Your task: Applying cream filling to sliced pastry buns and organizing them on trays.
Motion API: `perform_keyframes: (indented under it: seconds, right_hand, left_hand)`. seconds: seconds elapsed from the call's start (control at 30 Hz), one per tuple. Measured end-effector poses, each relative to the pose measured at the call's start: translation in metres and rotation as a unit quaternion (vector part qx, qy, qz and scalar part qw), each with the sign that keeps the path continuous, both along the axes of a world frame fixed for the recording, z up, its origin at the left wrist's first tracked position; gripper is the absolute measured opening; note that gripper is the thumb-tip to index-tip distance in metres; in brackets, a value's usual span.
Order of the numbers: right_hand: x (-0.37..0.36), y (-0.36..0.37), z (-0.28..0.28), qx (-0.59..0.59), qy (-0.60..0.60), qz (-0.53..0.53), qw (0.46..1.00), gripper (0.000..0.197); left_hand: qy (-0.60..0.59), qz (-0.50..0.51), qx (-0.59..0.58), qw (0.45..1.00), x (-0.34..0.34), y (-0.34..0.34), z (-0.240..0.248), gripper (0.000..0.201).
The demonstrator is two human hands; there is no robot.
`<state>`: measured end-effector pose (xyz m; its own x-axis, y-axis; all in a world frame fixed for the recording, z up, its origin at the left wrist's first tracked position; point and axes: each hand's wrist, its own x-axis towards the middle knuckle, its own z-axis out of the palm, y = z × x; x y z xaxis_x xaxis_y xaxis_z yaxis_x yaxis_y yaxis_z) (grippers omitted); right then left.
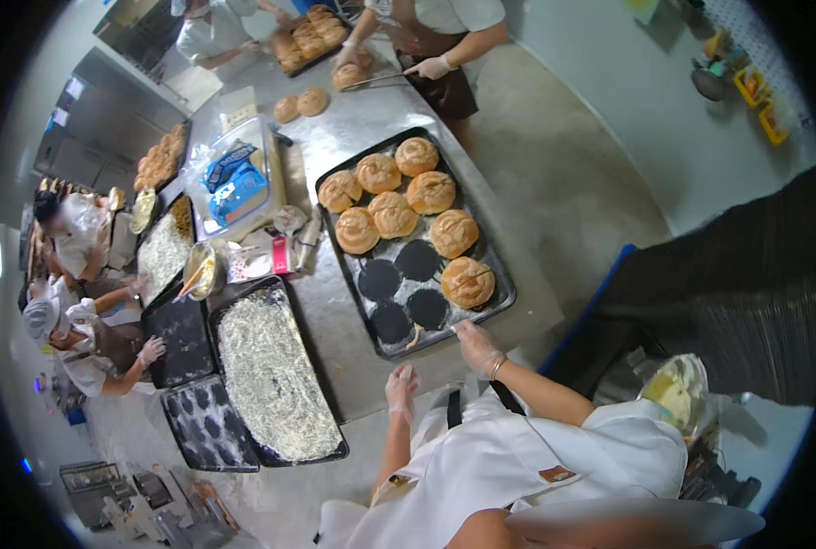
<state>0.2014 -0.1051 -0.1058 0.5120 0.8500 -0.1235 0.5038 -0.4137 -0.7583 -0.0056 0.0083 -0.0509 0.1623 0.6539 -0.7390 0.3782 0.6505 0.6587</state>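
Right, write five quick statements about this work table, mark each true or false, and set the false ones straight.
1. The tray in front of the person holds eight round buns. True.
2. The person's left hand is gripping a bun. False: it holds no bun and is apart from the tray.
3. The person's right hand is at the tray's near edge. True.
4. Buns cover every dark round spot on that tray. False: four spots lie bare.
5. The clear plastic bin stands to the right of that tray. False: it stands to the left.
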Motion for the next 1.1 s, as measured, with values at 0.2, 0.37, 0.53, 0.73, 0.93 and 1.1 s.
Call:
perform_keyframes:
  seconds: [0.2,0.37,0.53,0.73,0.93,1.1]
  right_hand:
    - [-0.028,-0.049,0.019,0.009,-0.013,-0.024,1.0,0.034]
    - [-0.018,-0.056,0.021,-0.059,0.055,-0.013,0.997,0.036]
    - [0.025,-0.034,0.034,0.11,0.228,-0.492,0.833,0.05]
    - [0.035,0.001,0.027,0.142,0.462,-0.447,0.753,0.065]
    - [-0.015,-0.047,0.064,0.241,0.383,-0.486,0.748,0.055]
    - [-0.058,-0.134,0.171,0.223,0.308,-0.448,0.809,0.058]
  left_hand:
    - [-0.12,-0.165,0.081,0.976,0.109,0.018,-0.028,0.047]
    - [-0.04,-0.255,0.156,0.953,0.193,0.027,-0.052,0.051]
    - [0.011,-0.332,0.167,0.928,0.22,0.033,-0.064,0.054]
    - [0.022,-0.463,0.163,0.871,0.226,0.047,-0.084,0.064]
    - [-0.173,-0.388,0.0,0.905,0.178,-0.022,0.036,0.044]
    - [-0.297,-0.309,-0.117,0.896,0.125,-0.088,0.105,0.054]
